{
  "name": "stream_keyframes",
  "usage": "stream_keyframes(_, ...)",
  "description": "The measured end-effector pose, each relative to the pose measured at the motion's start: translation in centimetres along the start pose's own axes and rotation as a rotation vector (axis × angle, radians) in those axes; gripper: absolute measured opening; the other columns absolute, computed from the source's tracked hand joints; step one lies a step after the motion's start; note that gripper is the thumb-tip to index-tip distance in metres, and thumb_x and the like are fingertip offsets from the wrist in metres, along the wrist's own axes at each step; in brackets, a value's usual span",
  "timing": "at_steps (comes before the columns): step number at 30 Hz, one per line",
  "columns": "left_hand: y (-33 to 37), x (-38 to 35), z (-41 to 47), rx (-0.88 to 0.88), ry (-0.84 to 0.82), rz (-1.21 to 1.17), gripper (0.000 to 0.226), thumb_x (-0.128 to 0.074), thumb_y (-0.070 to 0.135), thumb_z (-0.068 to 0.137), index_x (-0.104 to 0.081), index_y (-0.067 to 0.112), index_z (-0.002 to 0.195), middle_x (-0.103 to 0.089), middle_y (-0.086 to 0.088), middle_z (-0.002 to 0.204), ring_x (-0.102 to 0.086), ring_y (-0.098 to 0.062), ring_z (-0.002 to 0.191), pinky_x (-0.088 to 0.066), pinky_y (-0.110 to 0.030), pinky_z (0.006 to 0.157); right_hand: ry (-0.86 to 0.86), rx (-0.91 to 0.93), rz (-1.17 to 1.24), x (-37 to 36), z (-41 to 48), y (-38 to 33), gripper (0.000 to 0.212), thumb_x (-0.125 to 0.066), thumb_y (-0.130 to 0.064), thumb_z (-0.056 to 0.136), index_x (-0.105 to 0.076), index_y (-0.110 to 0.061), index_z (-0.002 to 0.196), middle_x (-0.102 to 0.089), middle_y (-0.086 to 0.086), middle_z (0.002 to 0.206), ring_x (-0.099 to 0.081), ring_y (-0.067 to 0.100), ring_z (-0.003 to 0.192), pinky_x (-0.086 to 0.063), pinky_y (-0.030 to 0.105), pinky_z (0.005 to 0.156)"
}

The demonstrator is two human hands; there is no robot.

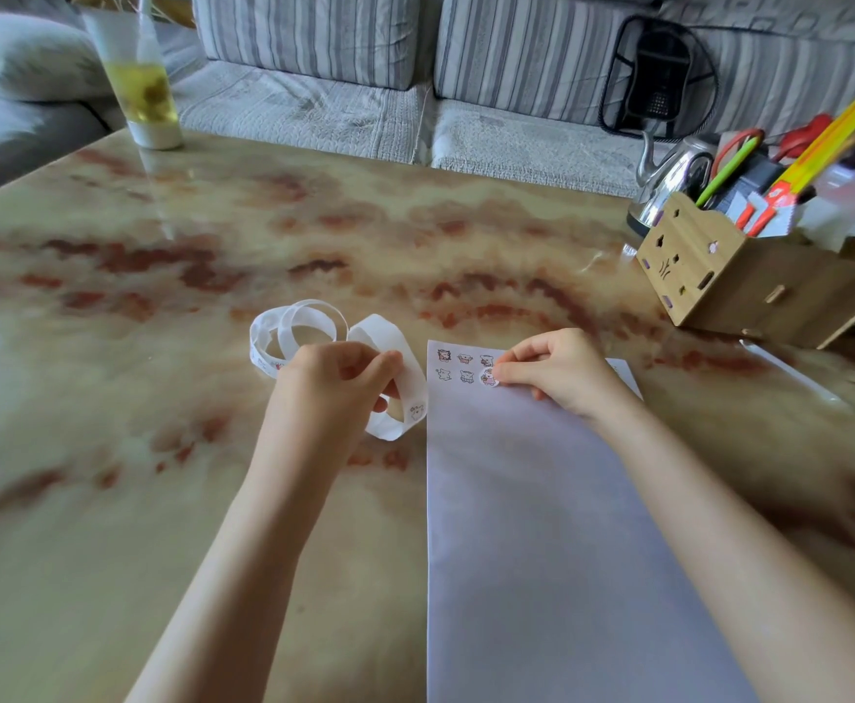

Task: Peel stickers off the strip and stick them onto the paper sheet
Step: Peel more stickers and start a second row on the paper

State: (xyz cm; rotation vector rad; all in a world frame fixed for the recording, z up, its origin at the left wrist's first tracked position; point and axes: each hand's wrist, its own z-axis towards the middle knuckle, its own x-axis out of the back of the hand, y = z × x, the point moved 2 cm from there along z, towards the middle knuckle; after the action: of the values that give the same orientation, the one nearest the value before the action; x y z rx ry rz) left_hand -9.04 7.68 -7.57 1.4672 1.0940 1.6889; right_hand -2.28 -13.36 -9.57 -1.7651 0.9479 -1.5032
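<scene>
Fingers of the left hand grip the strip; the right hand pinches a half-hidden sticker.

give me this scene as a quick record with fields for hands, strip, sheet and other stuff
left hand: grips curled white paper sticker strip
right hand: fingers pinch small round sticker down onto white paper sheet
already stuck: five small cartoon stickers, two rows, sheet's far left corner
surface: glossy marbled stone table
also there: wooden desk organiser, tall glass of yellow drink
</scene>
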Motion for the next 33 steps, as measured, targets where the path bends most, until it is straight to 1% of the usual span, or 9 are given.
stream_keyframes(3, 0.0, 0.0, 0.0, -0.007, -0.004, 0.004, 0.026, -0.056, 0.026, 0.091, -0.067, 0.019, 0.068, -0.055, 0.028, 0.043, -0.051, 0.011, 0.044, -0.035, -0.005, 0.043, 0.011, 0.003, -0.011, -0.1, 0.1, 0.1, 0.007, -0.078, -0.015, 0.074, -0.073, -0.009, 0.075, -0.063, -0.004, 0.061, -0.040, 0.003, 0.043, -0.031, 0.012, 0.043)
stream_keyframes(6, 0.0, 0.1, -0.1, -0.009, -0.004, 0.000, 0.027, -0.056, 0.026, 0.091, -0.066, 0.020, 0.067, -0.056, 0.028, 0.043, -0.051, 0.012, 0.044, -0.035, -0.005, 0.043, 0.022, 0.004, -0.009, -0.1, 0.2, 0.2, 0.008, -0.077, -0.014, 0.074, -0.074, -0.007, 0.076, -0.063, -0.003, 0.062, -0.040, 0.000, 0.039, -0.031, 0.010, 0.041)
stream_keyframes(10, 0.1, 0.0, -0.1, -0.007, 0.002, 0.013, 0.028, -0.056, 0.027, 0.091, -0.065, 0.022, 0.065, -0.056, 0.028, 0.044, -0.051, 0.012, 0.044, -0.034, -0.005, 0.041, 0.040, 0.000, -0.034, -0.2, 0.3, 0.3, 0.003, -0.074, -0.012, 0.075, -0.072, -0.010, 0.074, -0.064, 0.002, 0.065, -0.040, 0.001, 0.040, -0.032, 0.010, 0.041)
stream_keyframes(16, 0.0, 0.1, -0.1, -0.002, 0.009, 0.017, 0.028, -0.056, 0.028, 0.091, -0.066, 0.023, 0.065, -0.057, 0.027, 0.044, -0.051, 0.012, 0.045, -0.034, -0.005, 0.042, 0.038, 0.016, -0.027, -0.5, 0.5, 0.5, 0.005, -0.075, -0.010, 0.075, -0.071, -0.010, 0.072, -0.062, 0.001, 0.061, -0.044, 0.009, 0.050, -0.034, 0.016, 0.046)
stream_keyframes(18, 0.0, 0.1, -0.1, -0.001, 0.012, 0.014, 0.027, -0.057, 0.028, 0.090, -0.067, 0.023, 0.066, -0.057, 0.026, 0.044, -0.052, 0.012, 0.045, -0.034, -0.005, 0.042, 0.048, 0.023, -0.022, -0.6, 0.6, 0.6, 0.004, -0.075, -0.010, 0.074, -0.071, -0.009, 0.073, -0.063, 0.001, 0.063, -0.046, 0.012, 0.055, -0.035, 0.021, 0.051)
stream_keyframes(22, 0.0, 0.1, -0.1, -0.003, 0.020, 0.008, 0.028, -0.057, 0.028, 0.090, -0.066, 0.024, 0.064, -0.060, 0.019, 0.047, -0.052, 0.009, 0.046, -0.035, -0.006, 0.045, 0.080, 0.037, -0.046, -0.8, 0.8, 1.0, 0.007, -0.073, -0.012, 0.075, -0.070, -0.016, 0.070, -0.068, -0.004, 0.066, -0.052, 0.012, 0.061, -0.038, 0.026, 0.058)
stream_keyframes(25, -0.1, 0.2, -0.1, -0.008, 0.015, 0.002, 0.028, -0.057, 0.027, 0.090, -0.067, 0.023, 0.065, -0.060, 0.023, 0.046, -0.053, 0.010, 0.048, -0.037, -0.007, 0.046, 0.099, 0.063, -0.066, -0.9, 0.9, 1.3, 0.006, -0.075, -0.014, 0.074, -0.070, -0.014, 0.072, -0.059, -0.007, 0.058, -0.048, 0.012, 0.058, -0.035, 0.026, 0.058)
stream_keyframes(28, 0.0, 0.2, -0.1, -0.013, 0.008, 0.003, 0.027, -0.057, 0.027, 0.090, -0.067, 0.022, 0.065, -0.058, 0.026, 0.045, -0.052, 0.011, 0.046, -0.035, -0.006, 0.045, 0.109, 0.089, -0.057, -0.8, 1.0, 1.7, 0.012, -0.081, -0.017, 0.072, -0.070, -0.011, 0.075, -0.044, -0.005, 0.056, -0.038, 0.011, 0.054, -0.031, 0.025, 0.057)
stream_keyframes(33, 0.1, 0.2, -0.2, -0.017, 0.000, 0.002, 0.027, -0.056, 0.026, 0.091, -0.065, 0.022, 0.066, -0.056, 0.029, 0.044, -0.051, 0.012, 0.045, -0.034, -0.004, 0.042, 0.132, 0.086, -0.041, -0.5, 1.2, 1.9, 0.024, -0.080, -0.017, 0.073, -0.059, -0.018, 0.086, -0.052, -0.006, 0.064, -0.048, 0.008, 0.058, -0.035, 0.024, 0.055)
